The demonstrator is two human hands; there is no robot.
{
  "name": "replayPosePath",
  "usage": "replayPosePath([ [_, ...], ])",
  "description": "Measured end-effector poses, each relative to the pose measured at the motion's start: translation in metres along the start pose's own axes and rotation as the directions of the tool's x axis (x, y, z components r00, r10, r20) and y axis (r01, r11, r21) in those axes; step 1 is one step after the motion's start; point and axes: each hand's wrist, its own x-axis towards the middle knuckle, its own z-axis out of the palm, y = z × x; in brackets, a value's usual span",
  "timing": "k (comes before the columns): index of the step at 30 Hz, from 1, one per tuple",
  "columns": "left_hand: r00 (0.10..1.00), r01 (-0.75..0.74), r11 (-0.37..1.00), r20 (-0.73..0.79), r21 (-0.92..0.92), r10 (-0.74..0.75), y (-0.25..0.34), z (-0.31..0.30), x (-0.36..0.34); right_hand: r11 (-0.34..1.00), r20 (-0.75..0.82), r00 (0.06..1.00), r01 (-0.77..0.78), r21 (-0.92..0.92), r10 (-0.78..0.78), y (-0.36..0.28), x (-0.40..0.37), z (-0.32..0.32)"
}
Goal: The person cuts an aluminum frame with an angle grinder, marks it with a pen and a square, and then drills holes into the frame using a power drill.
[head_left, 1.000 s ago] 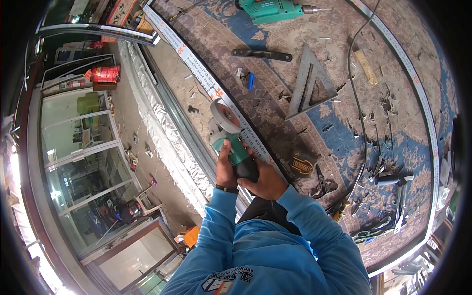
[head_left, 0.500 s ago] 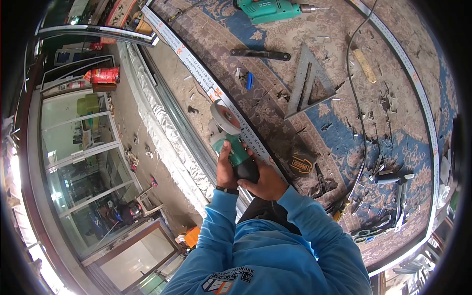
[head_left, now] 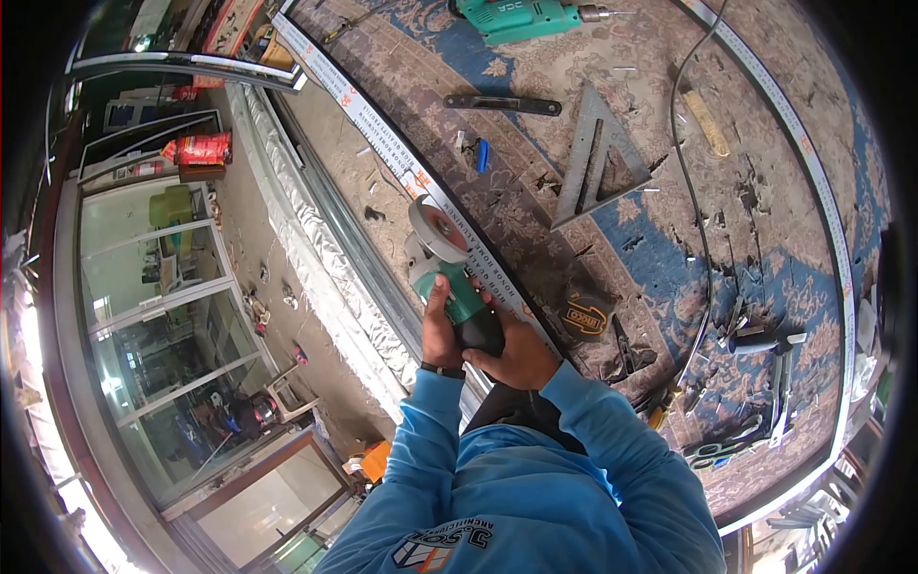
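Note:
A green angle grinder (head_left: 465,298) with a guarded disc is in both my hands, over the edge of the carpeted table. My left hand (head_left: 440,330) wraps its near side, the thumb lying along the green body. From the other side my right hand (head_left: 517,347) closes round the dark rear end. Right at the disc runs an aluminium profile (head_left: 382,143) with printed protective film, along the table's edge. A tape measure (head_left: 586,313) lies to the right of my right hand.
On the patterned carpet lie a metal set square (head_left: 591,163), a green drill (head_left: 526,19), a black-handled tool (head_left: 502,103), scissors (head_left: 719,450) and a black cable (head_left: 706,239). A second profile (head_left: 813,158) curves along the right. Wrapped lengths (head_left: 316,234) lie on the left.
The view has shifted very slightly. My hands and the grinder stay in nearly the same place, with the same grip.

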Motion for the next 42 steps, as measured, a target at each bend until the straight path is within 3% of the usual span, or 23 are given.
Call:
replayPosePath([
  [2,1.000,0.021,1.000,0.020,-0.006,-0.021,0.000,-0.001,-0.002,0.997,-0.024,1.000,0.012,-0.081,-0.014,0.010,-0.002,0.006],
  [17,0.999,0.032,0.999,0.022,0.017,-0.032,-0.001,-0.001,-0.002,0.999,0.008,0.999,-0.034,0.029,0.034,0.003,-0.004,0.002],
  [42,0.999,0.040,0.999,-0.008,0.019,-0.040,-0.007,-0.005,-0.004,1.000,-0.010,1.000,-0.026,-0.002,0.026,0.007,-0.011,0.007],
])
